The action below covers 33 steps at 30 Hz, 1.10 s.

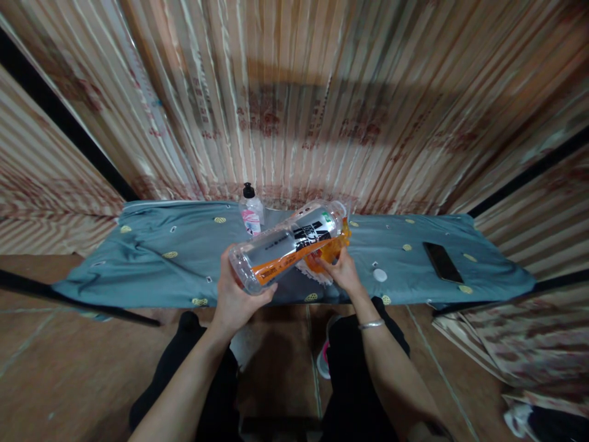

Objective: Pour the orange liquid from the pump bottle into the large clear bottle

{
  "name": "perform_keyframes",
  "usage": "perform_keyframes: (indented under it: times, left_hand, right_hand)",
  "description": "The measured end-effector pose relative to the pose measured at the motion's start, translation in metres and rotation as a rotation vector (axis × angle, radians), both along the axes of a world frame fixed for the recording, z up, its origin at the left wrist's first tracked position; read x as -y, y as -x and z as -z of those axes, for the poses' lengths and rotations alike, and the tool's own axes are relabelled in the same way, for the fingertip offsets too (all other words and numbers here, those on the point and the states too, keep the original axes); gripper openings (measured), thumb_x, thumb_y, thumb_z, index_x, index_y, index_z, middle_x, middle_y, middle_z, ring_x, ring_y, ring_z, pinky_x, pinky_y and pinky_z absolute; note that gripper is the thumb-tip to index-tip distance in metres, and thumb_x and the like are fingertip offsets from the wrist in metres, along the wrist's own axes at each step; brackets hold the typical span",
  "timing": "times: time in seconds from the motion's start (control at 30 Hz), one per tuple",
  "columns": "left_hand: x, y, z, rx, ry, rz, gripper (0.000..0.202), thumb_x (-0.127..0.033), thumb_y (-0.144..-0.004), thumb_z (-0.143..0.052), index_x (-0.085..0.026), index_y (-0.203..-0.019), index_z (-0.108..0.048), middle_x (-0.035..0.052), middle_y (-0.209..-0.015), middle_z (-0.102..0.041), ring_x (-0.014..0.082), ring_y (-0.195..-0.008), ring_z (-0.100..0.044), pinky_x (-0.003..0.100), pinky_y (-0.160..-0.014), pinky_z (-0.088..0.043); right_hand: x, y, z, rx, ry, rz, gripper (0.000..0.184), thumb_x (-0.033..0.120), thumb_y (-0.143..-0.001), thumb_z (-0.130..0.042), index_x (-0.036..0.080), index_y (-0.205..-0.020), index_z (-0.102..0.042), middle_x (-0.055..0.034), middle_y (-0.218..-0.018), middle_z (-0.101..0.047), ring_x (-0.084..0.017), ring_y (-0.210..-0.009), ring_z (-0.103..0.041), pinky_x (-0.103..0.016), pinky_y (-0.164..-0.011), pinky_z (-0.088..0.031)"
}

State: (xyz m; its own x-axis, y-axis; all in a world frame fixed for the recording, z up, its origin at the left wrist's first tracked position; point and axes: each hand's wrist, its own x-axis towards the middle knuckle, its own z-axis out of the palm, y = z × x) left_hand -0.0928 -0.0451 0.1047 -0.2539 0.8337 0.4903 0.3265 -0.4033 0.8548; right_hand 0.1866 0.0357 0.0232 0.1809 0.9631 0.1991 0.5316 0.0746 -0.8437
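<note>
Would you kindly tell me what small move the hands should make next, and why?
Perhaps steady the bottle with the left hand and ease the orange item along the bottle's neck end: the left hand supports its base end, while the right hand holds that item close to the neck end. What the orange item is, I cannot tell.

1 head view looks forward-down, seemingly near the cloth (138,264).
</note>
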Motion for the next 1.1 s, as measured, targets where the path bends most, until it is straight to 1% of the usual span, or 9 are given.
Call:
perform_keyframes:
  times: [0.17,0.33,0.4,0.53,0.63,0.73,0.83,0.97,1.1]
  left_hand:
    - [0.0002,-0.0004,-0.0001,0.000,0.016,0.007,0.079,-0.039,-0.058,-0.086,-0.020,-0.127,-0.052,0.0118,-0.120,-0.069,0.0297,-0.108,-0.073,0.047,-0.097,-0.062]
    - [0.0005,-0.0012,-0.0012,-0.002,0.010,0.008,0.076,-0.039,-0.059,-0.085,-0.021,-0.125,-0.052,0.0098,-0.116,-0.070,0.0282,-0.104,-0.074,0.046,-0.094,-0.063]
    - [0.0008,-0.0012,-0.0015,-0.003,0.010,0.002,0.076,-0.039,-0.059,-0.085,-0.022,-0.125,-0.052,0.0100,-0.116,-0.071,0.0286,-0.103,-0.074,0.046,-0.093,-0.063]
    - [0.0011,-0.0007,-0.0013,-0.014,0.016,-0.003,0.077,-0.040,-0.059,-0.086,-0.022,-0.126,-0.052,0.0104,-0.119,-0.070,0.0295,-0.108,-0.073,0.047,-0.097,-0.062]
    - [0.0011,-0.0006,-0.0008,-0.015,0.007,0.007,0.077,-0.040,-0.060,-0.085,-0.022,-0.127,-0.051,0.0101,-0.119,-0.070,0.0289,-0.109,-0.073,0.046,-0.097,-0.062]
    - [0.0011,-0.0009,-0.0006,-0.020,0.000,0.015,0.076,-0.040,-0.062,-0.084,-0.022,-0.127,-0.051,0.0091,-0.119,-0.070,0.0274,-0.108,-0.073,0.044,-0.098,-0.062]
    - [0.0011,-0.0011,-0.0008,-0.024,-0.009,0.012,0.076,-0.039,-0.062,-0.084,-0.022,-0.127,-0.051,0.0085,-0.117,-0.071,0.0265,-0.105,-0.074,0.042,-0.095,-0.063]
    - [0.0010,-0.0011,-0.0010,-0.018,0.007,0.015,0.078,-0.041,-0.061,-0.085,-0.022,-0.128,-0.050,0.0088,-0.116,-0.071,0.0270,-0.102,-0.074,0.042,-0.090,-0.064]
    - [0.0008,-0.0011,-0.0012,0.006,0.031,0.026,0.080,-0.040,-0.059,-0.086,-0.022,-0.128,-0.049,0.0089,-0.116,-0.072,0.0276,-0.103,-0.075,0.043,-0.092,-0.064]
  right_hand:
    - [0.0000,-0.0002,-0.0002,0.009,0.011,0.004,0.081,0.068,-0.068,-0.080,0.017,-0.127,-0.057,-0.0191,-0.119,-0.077,-0.039,-0.108,-0.076,-0.053,-0.092,-0.061]
    - [0.0010,0.0003,-0.0002,0.009,-0.022,-0.002,0.079,0.067,-0.070,-0.080,0.019,-0.128,-0.057,-0.0177,-0.120,-0.077,-0.038,-0.109,-0.075,-0.052,-0.094,-0.061]
    - [0.0013,0.0002,-0.0002,0.009,-0.020,0.001,0.078,0.067,-0.070,-0.080,0.018,-0.127,-0.057,-0.0180,-0.118,-0.077,-0.039,-0.109,-0.075,-0.053,-0.094,-0.061]
    - [0.0017,0.0002,-0.0006,0.014,-0.022,-0.006,0.079,0.067,-0.071,-0.080,0.018,-0.129,-0.057,-0.0189,-0.120,-0.077,-0.040,-0.110,-0.075,-0.053,-0.094,-0.061]
    - [0.0014,0.0004,-0.0015,0.022,-0.006,-0.002,0.083,0.067,-0.070,-0.080,0.016,-0.131,-0.056,-0.0195,-0.120,-0.077,-0.040,-0.110,-0.075,-0.053,-0.095,-0.061]
    - [0.0008,0.0001,-0.0020,0.036,0.012,0.010,0.084,0.069,-0.068,-0.080,0.016,-0.129,-0.057,-0.0205,-0.119,-0.077,-0.041,-0.112,-0.075,-0.054,-0.096,-0.060]
    - [0.0004,-0.0003,-0.0013,0.034,0.004,0.005,0.081,0.071,-0.068,-0.078,0.018,-0.126,-0.058,-0.0196,-0.118,-0.078,-0.041,-0.111,-0.075,-0.055,-0.096,-0.060]
    - [0.0005,-0.0006,0.0004,0.008,-0.008,0.003,0.081,0.071,-0.068,-0.079,0.019,-0.126,-0.058,-0.0178,-0.117,-0.078,-0.040,-0.107,-0.076,-0.054,-0.093,-0.061]
    - [0.0004,-0.0004,0.0006,-0.004,-0.011,0.004,0.082,0.071,-0.068,-0.081,0.020,-0.128,-0.057,-0.0172,-0.119,-0.078,-0.039,-0.109,-0.076,-0.054,-0.094,-0.061]
